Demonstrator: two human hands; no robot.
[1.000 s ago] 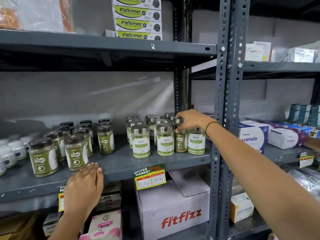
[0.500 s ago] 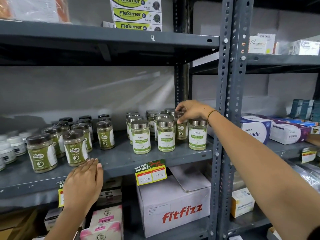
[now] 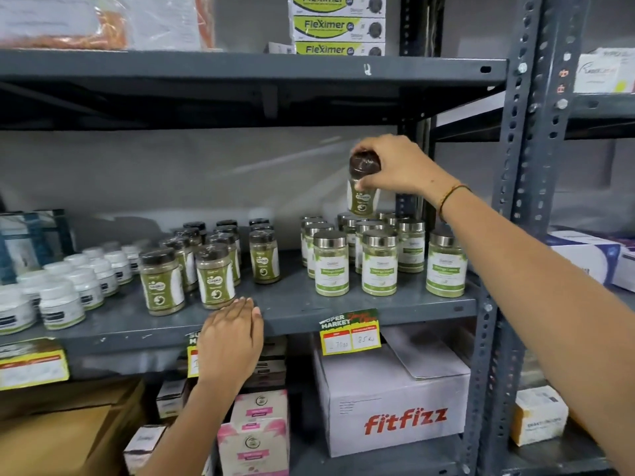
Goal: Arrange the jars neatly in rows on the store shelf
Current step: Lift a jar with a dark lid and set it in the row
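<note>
My right hand [image 3: 398,166] grips a dark-lidded green jar [image 3: 362,197] by its cap and holds it in the air above a cluster of silver-lidded jars with white and green labels [image 3: 378,262]. Left of those, several dark-lidded green jars [image 3: 213,269] stand in loose rows on the grey metal shelf [image 3: 295,305]. My left hand [image 3: 233,338] rests flat on the shelf's front edge, fingers together, just below the front dark-lidded jar [image 3: 215,281].
White tubs [image 3: 65,286] fill the shelf's left end. A grey upright post [image 3: 525,201] stands right of the jars. Price tags [image 3: 350,333] hang from the shelf edge. A fitfizz carton [image 3: 391,407] and pink boxes [image 3: 254,431] sit below; Fleximer boxes [image 3: 338,25] above.
My right hand has pulled a dark-lidded jar out from among the silver-lidded jars and raised it well above them. My left hand has stayed on the shelf edge.
</note>
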